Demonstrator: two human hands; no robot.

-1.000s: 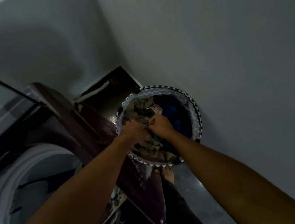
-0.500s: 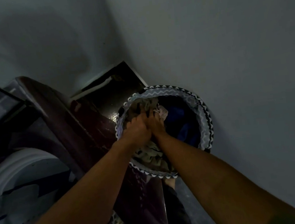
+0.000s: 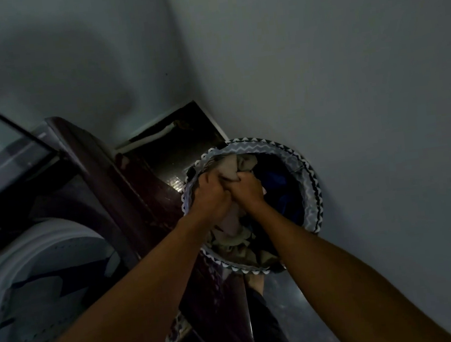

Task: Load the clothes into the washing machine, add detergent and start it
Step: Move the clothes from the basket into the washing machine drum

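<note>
In the head view, both of the person's arms reach forward and down into a round laundry basket (image 3: 312,189) with a zigzag-patterned rim, which stands on the floor in the corner, against the pale wall (image 3: 348,72) and just beside the washing machine. The left hand (image 3: 212,197) and the right hand (image 3: 246,189) sit side by side, touching, each grip curled tight around the same bunch of tan, patterned clothes (image 3: 232,167). Gathering one bundle in two fists probably lets the person lift a bigger load at once and keeps loose ends from trailing. More of that tan fabric lies lower in the basket near the front rim, and a dark blue garment (image 3: 276,182) fills the right side, untouched.

The washing machine drum (image 3: 42,276) lies open at lower left, its pale ring and perforated wall showing, with some dark and light cloth already inside. Its lid (image 3: 6,156) stands raised behind, so the way in is free. The basket is kept close to the machine, likely to make each carry short.

Judging from this, loading is only partly done; no detergent is in sight.
</note>
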